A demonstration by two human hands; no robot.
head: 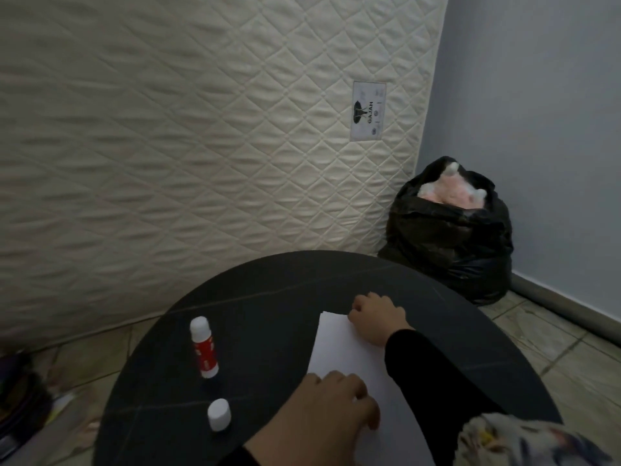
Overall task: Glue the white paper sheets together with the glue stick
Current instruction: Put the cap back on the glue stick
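Two hands at work on a round black tabletop (268, 290), in the head view. White paper sheets (349, 358) flat on the right half of the top, seemingly stacked; not clear how many. Left hand (331, 403) pressing on the near left part of the paper, knuckles up, fingers bent down onto the sheet and holding nothing. Right hand (378, 317) on the far corner of the paper, fingers curled under at the far edge; impossible to tell whether pinching the sheet or only pressing it. Black sleeve (423, 371) running from that hand across the paper.

Red-and-white glue stick (204, 348) standing upright on the table to the left of the paper, apart from it, uncapped, white tip up. Small white round cap (219, 414) standing nearer, just beside the left hand, not touching it.

Behind the table, cream quilted mattress (201, 129) leaning upright against the wall. Black plastic bag (450, 237) in the corner on the tiled floor, pink-and-white fluffy stuff showing at its mouth.
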